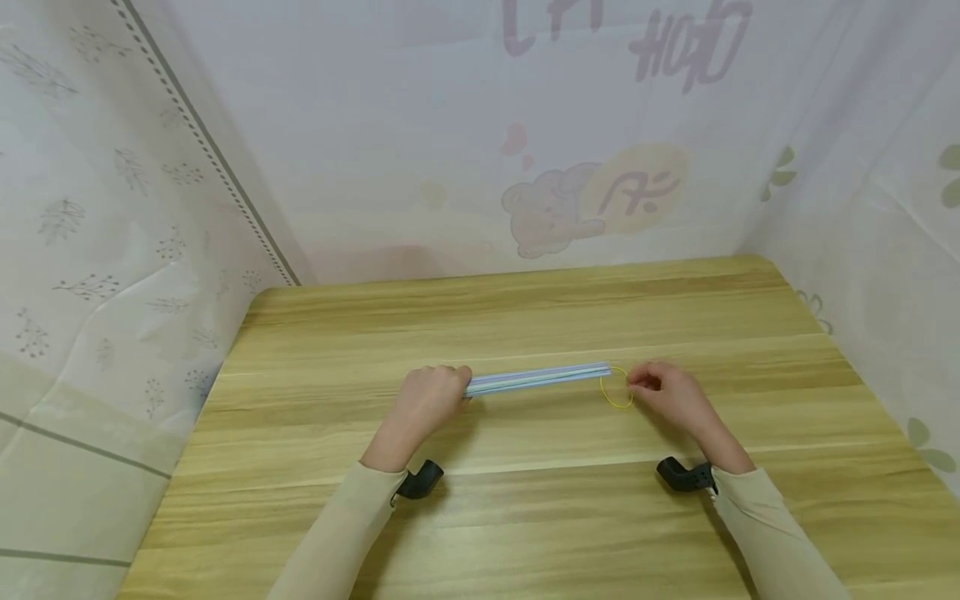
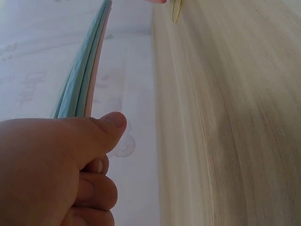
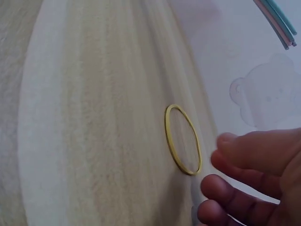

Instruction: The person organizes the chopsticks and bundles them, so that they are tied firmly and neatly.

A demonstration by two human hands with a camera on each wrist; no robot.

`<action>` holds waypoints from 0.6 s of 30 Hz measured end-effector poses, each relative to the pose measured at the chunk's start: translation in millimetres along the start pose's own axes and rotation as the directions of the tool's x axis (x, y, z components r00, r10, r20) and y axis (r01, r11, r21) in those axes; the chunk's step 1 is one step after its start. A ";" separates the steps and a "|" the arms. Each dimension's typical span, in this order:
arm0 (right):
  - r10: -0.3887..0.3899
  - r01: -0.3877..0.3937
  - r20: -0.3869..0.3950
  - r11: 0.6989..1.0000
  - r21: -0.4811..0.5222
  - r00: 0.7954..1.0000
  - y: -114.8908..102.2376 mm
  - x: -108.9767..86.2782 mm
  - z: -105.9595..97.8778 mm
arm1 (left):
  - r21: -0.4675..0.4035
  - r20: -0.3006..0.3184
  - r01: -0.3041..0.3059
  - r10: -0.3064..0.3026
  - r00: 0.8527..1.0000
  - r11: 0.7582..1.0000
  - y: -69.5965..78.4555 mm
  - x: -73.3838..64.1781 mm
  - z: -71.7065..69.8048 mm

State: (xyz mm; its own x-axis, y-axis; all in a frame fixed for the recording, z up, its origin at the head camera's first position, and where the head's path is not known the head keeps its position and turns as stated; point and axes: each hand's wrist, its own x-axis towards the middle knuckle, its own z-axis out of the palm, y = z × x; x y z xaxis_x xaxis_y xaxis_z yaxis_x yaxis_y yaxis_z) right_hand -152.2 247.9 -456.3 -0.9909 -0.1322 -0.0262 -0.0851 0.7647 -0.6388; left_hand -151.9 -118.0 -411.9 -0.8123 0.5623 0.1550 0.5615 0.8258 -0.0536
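Note:
My left hand (image 1: 435, 393) grips one end of a bundle of long, thin straw-like sticks (image 1: 540, 378) in pale blue, teal and pink. In the left wrist view its fingers curl round the sticks (image 2: 87, 70), thumb on top. The far ends point right, toward my right hand (image 1: 671, 398). Between those ends and the right fingertips is a yellow rubber band (image 1: 617, 407), overlapping the stick ends in the head view. In the right wrist view the rubber band (image 3: 168, 134) shows as an oval loop beside the loosely bent fingers (image 3: 228, 141), with a gap from thumb and forefinger.
A wood-grain table (image 1: 525, 517) lies under both hands. Pale printed curtains (image 1: 390, 167) hang behind it and at both sides. Each wrist wears a black camera mount, one on the left wrist (image 1: 420, 481) and one on the right wrist (image 1: 684, 475).

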 end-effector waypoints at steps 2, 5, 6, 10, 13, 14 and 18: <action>-0.025 0.025 0.029 1.000 -0.016 0.999 0.4 -0.3 0.8 | -0.004 0.001 -0.003 0.003 1.000 1.000 -0.5 -0.1 0.1; -0.063 0.065 0.052 0.997 -0.050 0.997 -0.8 -0.5 2.5 | -0.014 -0.004 -0.004 0.004 1.000 1.000 -0.7 -0.3 0.2; -0.076 0.079 0.057 0.995 -0.063 0.996 -0.9 -0.5 3.2 | -0.018 -0.005 -0.004 0.004 1.000 1.000 -0.8 -0.3 0.2; -0.103 0.110 0.072 0.989 -0.101 0.992 -1.5 -0.6 6.0 | -0.023 -0.010 -0.003 0.002 1.000 1.000 -1.1 -0.7 -0.1; -0.107 0.116 0.077 0.986 -0.122 0.991 -2.9 -0.9 7.5 | -0.019 -0.014 -0.001 0.000 1.000 1.000 -1.8 -1.2 0.3; -0.112 0.121 0.078 0.984 -0.131 0.991 -3.9 -1.1 7.5 | -0.016 -0.014 0.001 -0.001 1.000 1.000 -2.0 -1.3 0.5; -0.129 0.140 0.075 0.977 -0.160 0.989 -6.1 -1.3 8.3 | -0.014 -0.016 0.004 -0.004 1.000 1.000 -2.6 -1.5 1.3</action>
State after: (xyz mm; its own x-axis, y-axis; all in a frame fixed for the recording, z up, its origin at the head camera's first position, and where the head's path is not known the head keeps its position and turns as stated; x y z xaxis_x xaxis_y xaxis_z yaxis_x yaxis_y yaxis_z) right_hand -149.5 238.2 -458.8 -0.9609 -0.2769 -0.0007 -0.2387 0.8297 -0.5046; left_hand -152.4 -120.9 -413.2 -0.8120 0.5581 0.1710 0.5603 0.8274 -0.0396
